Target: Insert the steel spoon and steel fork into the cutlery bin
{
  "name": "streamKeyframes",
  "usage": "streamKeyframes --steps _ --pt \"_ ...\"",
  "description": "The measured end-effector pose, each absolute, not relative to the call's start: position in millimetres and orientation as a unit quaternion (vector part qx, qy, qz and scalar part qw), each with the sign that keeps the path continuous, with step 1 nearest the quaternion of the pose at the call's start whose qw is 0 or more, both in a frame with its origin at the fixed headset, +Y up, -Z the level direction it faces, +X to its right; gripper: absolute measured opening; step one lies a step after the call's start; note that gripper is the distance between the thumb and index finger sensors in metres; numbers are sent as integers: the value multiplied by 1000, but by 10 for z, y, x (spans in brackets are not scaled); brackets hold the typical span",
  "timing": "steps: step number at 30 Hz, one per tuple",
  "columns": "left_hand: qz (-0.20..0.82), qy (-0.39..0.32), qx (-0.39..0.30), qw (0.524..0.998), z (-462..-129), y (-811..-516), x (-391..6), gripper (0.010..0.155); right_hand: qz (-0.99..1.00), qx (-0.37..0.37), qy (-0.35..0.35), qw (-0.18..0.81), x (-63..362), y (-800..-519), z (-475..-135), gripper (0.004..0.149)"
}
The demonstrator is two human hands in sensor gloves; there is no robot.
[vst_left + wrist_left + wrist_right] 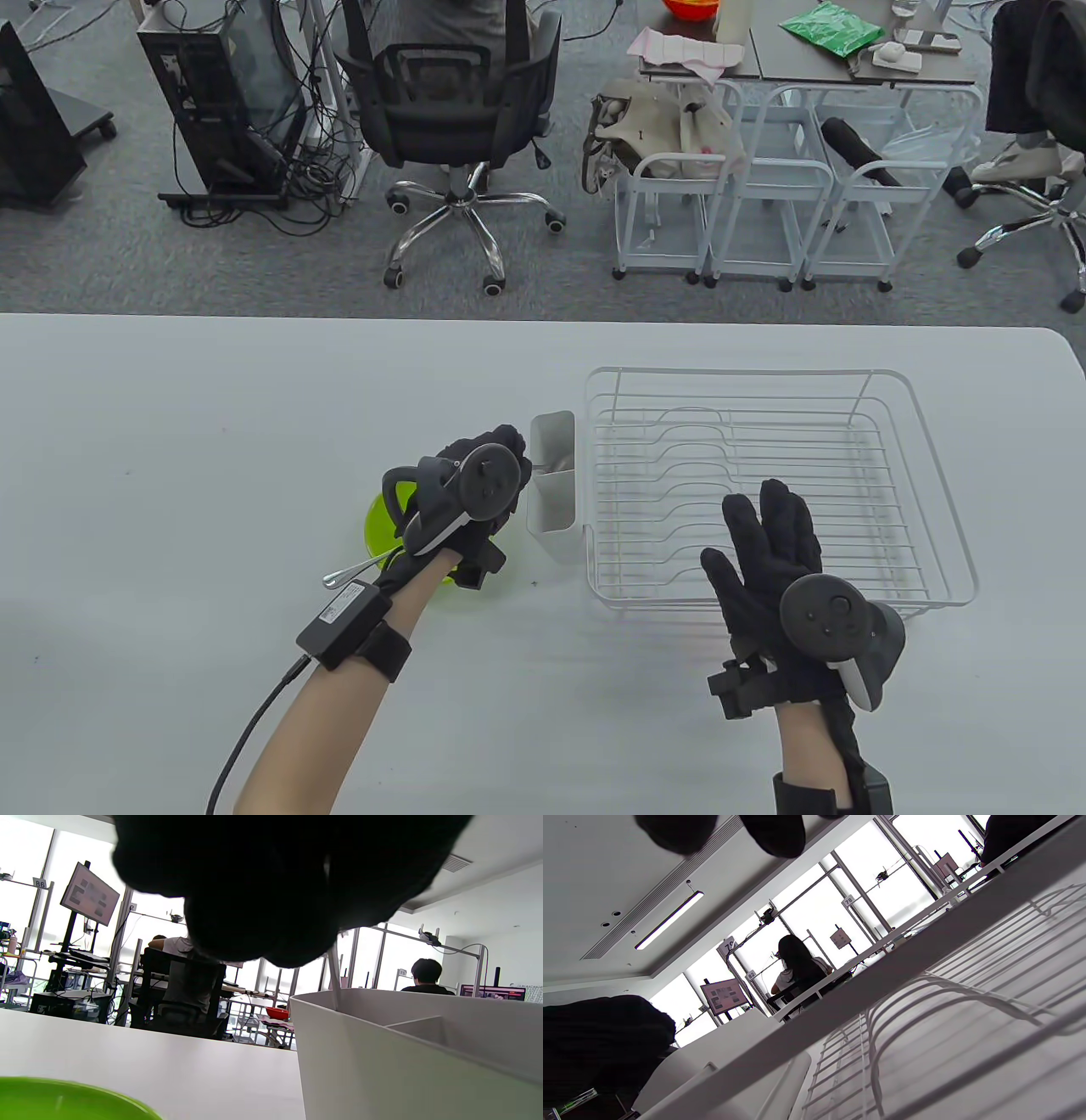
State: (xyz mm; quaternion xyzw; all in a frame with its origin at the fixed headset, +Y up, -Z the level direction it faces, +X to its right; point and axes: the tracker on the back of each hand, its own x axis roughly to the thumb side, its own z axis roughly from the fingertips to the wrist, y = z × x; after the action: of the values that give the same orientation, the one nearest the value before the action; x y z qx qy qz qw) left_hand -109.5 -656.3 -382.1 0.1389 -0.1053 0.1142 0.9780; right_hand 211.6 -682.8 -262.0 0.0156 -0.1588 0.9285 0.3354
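Observation:
The white cutlery bin (553, 509) hangs on the left side of the wire dish rack (959, 526). My left hand (516, 448) is right at the bin's left wall, fingers curled. In the left wrist view a thin steel utensil shaft (334, 978) runs down from my fingers (271, 899) into the bin (382, 1065). I cannot tell whether it is the spoon or the fork. A metal glint (560, 463) shows inside the bin. A second steel utensil (352, 573) lies in the green bowl (377, 528) under my left wrist. My right hand (764, 526) hovers open over the rack's front.
The green bowl sits just left of the bin, and its rim (85, 1094) shows in the left wrist view. The rack's wires (925, 1018) fill the right wrist view, with the bin (683, 1065) beyond them. Office chairs and carts stand past the table's far edge.

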Motion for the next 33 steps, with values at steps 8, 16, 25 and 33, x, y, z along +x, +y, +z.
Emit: streamKeyframes --steps 8,16,25,33 --pt "58 -133 145 979 -3684 -6509 -1123 48 929 17 -159 334 2115 -6829 -2621 68" --pt "74 -110 170 976 -3440 -6298 -1684 49 930 18 -158 333 2109 -6827 -2621 68" --pt "68 -58 171 981 -3079 -6420 -2427 52 932 14 -164 324 2116 -6825 -2620 68" --pt "75 -48 167 982 -2776 -6785 -2799 48 935 10 -161 316 2113 -6830 -2619 69"
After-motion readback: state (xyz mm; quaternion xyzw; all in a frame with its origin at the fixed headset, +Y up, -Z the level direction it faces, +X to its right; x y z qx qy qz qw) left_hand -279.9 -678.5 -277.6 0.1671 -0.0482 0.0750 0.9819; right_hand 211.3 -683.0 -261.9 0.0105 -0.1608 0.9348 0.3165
